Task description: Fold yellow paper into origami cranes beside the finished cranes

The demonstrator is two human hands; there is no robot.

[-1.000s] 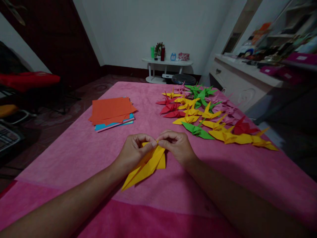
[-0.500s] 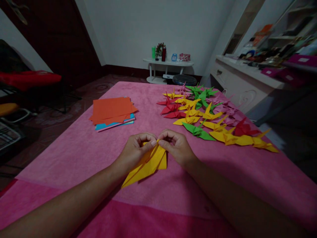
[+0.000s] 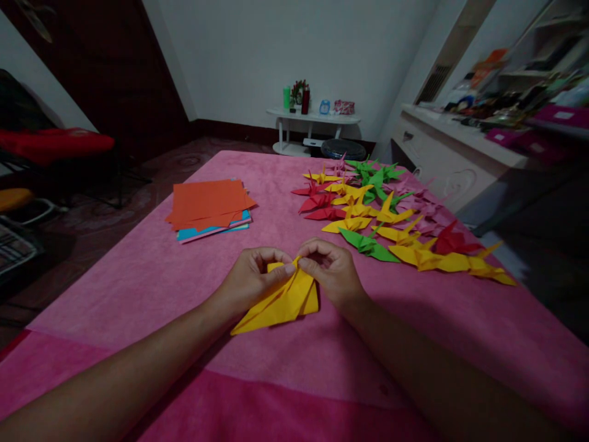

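Observation:
A partly folded yellow origami paper (image 3: 285,304) is held just above the pink tablecloth, its long point toward the lower left. My left hand (image 3: 255,273) pinches its upper edge between thumb and fingers. Close beside it, my right hand (image 3: 329,270) grips the narrow top tip with thumb and forefinger. The fingertips of both hands nearly meet there and cover part of the folds. Beyond my right hand lies a green paper crane (image 3: 368,244), the nearest of several finished cranes.
A stack of orange and blue paper sheets (image 3: 207,202) lies left on the pink tablecloth (image 3: 151,307). Yellow cranes (image 3: 423,256), red cranes (image 3: 317,202) and pink cranes (image 3: 421,205) spread over the right side. A white side table (image 3: 317,115) stands by the wall; a cluttered dresser (image 3: 460,135) is right.
The yellow paper has swung slightly, its lower point rising and shifting right. My right hand has moved a little to the right; both hands keep their pinch.

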